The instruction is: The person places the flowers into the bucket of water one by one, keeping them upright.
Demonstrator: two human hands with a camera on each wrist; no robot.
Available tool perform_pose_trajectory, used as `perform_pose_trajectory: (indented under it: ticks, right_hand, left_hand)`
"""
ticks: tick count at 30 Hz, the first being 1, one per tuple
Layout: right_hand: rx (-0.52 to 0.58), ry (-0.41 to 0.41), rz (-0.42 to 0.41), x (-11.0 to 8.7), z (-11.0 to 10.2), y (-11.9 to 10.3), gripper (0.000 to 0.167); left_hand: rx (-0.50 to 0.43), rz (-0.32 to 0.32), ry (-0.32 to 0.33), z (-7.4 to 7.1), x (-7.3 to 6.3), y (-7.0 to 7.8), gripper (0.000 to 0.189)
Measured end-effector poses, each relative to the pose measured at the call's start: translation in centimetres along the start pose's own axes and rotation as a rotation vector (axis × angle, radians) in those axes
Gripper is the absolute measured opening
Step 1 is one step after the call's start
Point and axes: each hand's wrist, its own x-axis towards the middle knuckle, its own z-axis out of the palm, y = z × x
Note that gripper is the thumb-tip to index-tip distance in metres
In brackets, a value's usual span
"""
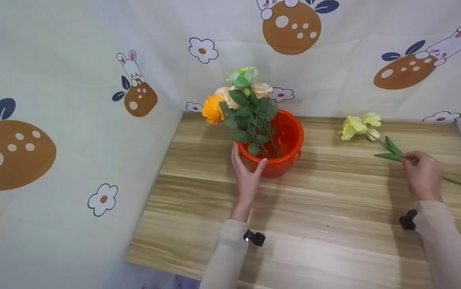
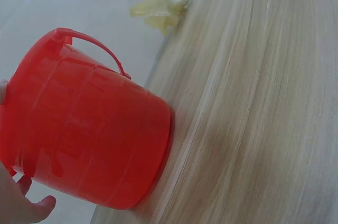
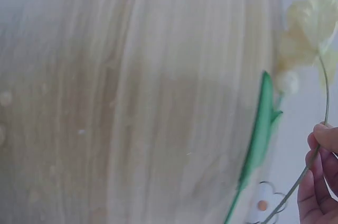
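A red plastic bucket (image 1: 272, 168) stands on the table, with several artificial roses (image 1: 243, 76) in orange, peach and pale green leaning to its left side. My left hand (image 1: 247, 172) holds the bucket at its near left side, thumb at the rim and fingers along the wall. In the left wrist view the bucket wall (image 2: 100, 123) fills the left part. Over at the right, my right hand (image 1: 424, 174) pinches the green stem of a pale yellow artificial flower (image 1: 359, 126). The right wrist view shows thumb and fingers (image 3: 322, 166) on this thin stem.
The wood-grain table (image 1: 315, 200) meets a pale printed cloth (image 1: 222, 24) at its back and sides. Small droplet-like spots (image 1: 325, 229) lie on the tabletop between the arms. The bucket's red handle (image 2: 97, 44) hangs at its side.
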Motion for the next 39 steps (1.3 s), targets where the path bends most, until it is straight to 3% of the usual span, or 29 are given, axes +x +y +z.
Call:
perform_pose_trajectory:
  ticks: [8,21,31,39]
  right_hand:
    - [0.068,0.122,-0.06,-0.6,-0.5,-3.0,0.014]
    - [0.199,0.189,-0.197,-0.8,-1.1,-9.1,0.013]
    - [0.361,0.184,-0.334,-0.7,-0.1,-15.2,0.011]
    - [0.497,0.113,-0.418,-0.5,1.6,-21.1,0.01]
  left_hand:
    - [0.002,-0.016,-0.009,0.0,0.0,-0.1,0.101]
    - [-0.004,-0.011,-0.007,0.0,-0.1,-0.1,0.099]
    - [-0.023,-0.019,-0.022,0.0,0.1,-0.2,0.099]
    - [0.005,-0.025,-0.019,-0.1,0.1,-0.2,0.101]
